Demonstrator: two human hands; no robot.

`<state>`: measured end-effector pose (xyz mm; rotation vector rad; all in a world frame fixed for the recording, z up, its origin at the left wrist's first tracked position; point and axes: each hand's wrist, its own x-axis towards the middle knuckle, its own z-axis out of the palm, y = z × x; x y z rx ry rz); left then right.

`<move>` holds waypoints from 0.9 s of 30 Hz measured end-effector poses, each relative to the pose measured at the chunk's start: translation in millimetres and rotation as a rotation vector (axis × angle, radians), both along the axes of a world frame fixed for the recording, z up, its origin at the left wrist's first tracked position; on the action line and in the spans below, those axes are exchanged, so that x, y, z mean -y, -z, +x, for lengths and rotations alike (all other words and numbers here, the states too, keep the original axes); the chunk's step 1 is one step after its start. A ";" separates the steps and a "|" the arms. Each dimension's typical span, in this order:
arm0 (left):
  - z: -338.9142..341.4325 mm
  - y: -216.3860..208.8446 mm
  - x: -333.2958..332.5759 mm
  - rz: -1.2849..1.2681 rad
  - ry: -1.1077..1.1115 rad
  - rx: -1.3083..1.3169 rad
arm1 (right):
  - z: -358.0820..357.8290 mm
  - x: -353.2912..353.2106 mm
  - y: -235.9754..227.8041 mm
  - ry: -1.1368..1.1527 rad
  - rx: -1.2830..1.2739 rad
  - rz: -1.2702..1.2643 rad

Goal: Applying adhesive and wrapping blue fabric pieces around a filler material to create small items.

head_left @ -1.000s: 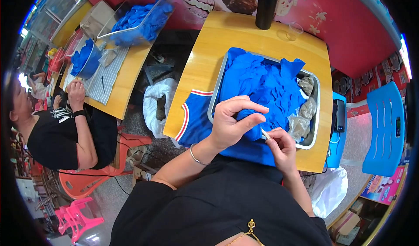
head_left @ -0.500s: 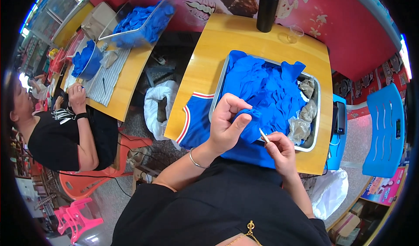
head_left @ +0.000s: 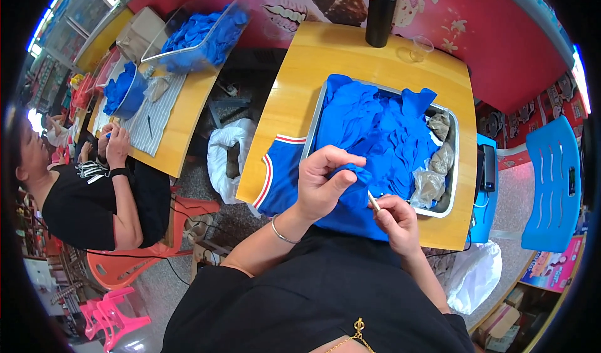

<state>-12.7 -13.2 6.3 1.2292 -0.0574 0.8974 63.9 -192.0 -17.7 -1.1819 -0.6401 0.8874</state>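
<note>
My left hand (head_left: 320,187), a metal bangle at its wrist, pinches a small blue fabric piece (head_left: 357,173) between thumb and fingers. Close to its right, my right hand (head_left: 399,223) grips a slim, pale, pen-like stick (head_left: 374,201), its tip pointing up and left toward the fabric. Both hands are over the near edge of a metal tray (head_left: 456,181) heaped with blue fabric pieces (head_left: 382,124). Small clear bags with grey-brown contents (head_left: 429,185) lie along the tray's right side. Left of the tray, a blue garment with red and white trim (head_left: 280,173) covers part of the table.
The wooden table (head_left: 313,56) also bears a black tumbler (head_left: 381,15) and a clear cup (head_left: 421,49). A co-worker (head_left: 87,196) sits left at another table (head_left: 178,124) with blue pieces in a tub (head_left: 130,99). A blue chair (head_left: 551,187) stands right.
My hands, with the fabric piece and stick, have shifted slightly left. The tip of the stick is closer to the fabric's lower edge. The co-worker's hands have moved down a little.
</note>
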 end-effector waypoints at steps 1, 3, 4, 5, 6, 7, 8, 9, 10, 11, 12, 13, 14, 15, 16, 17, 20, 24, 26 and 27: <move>0.1 1.4 -0.9 0.001 0.001 -0.001 | 0.4 -0.1 0.8 -0.049 -0.046 0.018; -0.4 5.1 -2.9 -0.064 0.151 0.037 | 2.2 -2.2 -5.0 -0.108 -0.102 0.028; -0.4 4.3 -3.1 -0.064 0.150 0.035 | 2.6 -3.0 -7.0 -0.168 -0.157 0.037; 0.0 2.5 -3.3 -0.086 0.206 0.052 | 3.3 -2.4 -6.2 -0.168 -0.159 0.037; 0.4 1.4 -3.3 -0.108 0.262 0.071 | 5.2 -0.8 -5.1 -0.256 -0.290 0.049; -0.2 1.2 -3.0 -0.109 0.263 0.071 | 6.2 0.0 -4.5 -0.344 -0.421 0.060; -1.3 1.2 -2.8 -0.114 0.225 0.037 | 5.0 -1.1 -4.6 -0.343 -0.421 0.059; -2.1 1.0 -2.7 -0.118 0.184 0.003 | 3.4 -3.5 -5.2 -0.212 -0.213 0.036; -1.8 1.5 -2.4 -0.119 0.182 0.004 | 2.7 -5.0 -5.4 -0.081 -0.006 0.014; -0.8 2.5 -1.7 -0.136 0.126 0.013 | 3.6 -3.2 -1.9 -0.012 0.060 -0.020; 0.9 3.5 -0.9 -0.153 0.073 0.023 | 2.9 -2.5 0.9 -0.012 0.062 -0.021; 2.5 3.6 0.0 -0.153 0.073 0.025 | 2.1 -1.8 3.3 0.041 0.110 -0.004; 3.9 3.0 1.2 -0.177 0.068 0.039 | 2.1 -2.0 5.0 0.093 0.158 0.014; 4.8 2.5 2.5 -0.202 0.064 0.051 | 2.1 -2.2 6.1 0.094 0.158 0.012; 5.8 1.7 3.4 -0.203 0.065 0.051 | 2.1 -2.4 6.9 0.118 0.157 0.025; 6.9 0.6 4.0 -0.204 0.051 0.059 | 1.9 -2.5 7.2 0.141 0.156 0.039; 6.0 -0.2 2.7 -0.161 0.016 0.055 | 0.0 -4.4 7.1 0.145 0.135 0.049; 3.2 0.7 -0.2 0.000 -0.085 -0.026 | -2.3 -8.7 0.6 0.148 0.109 0.061; 5.3 3.6 -0.1 -0.006 -0.071 0.011 | -1.6 -8.7 -5.3 0.017 -0.054 0.041; 6.5 4.3 0.0 -0.013 -0.052 0.048 | -0.9 -8.4 -6.4 0.017 -0.054 0.042</move>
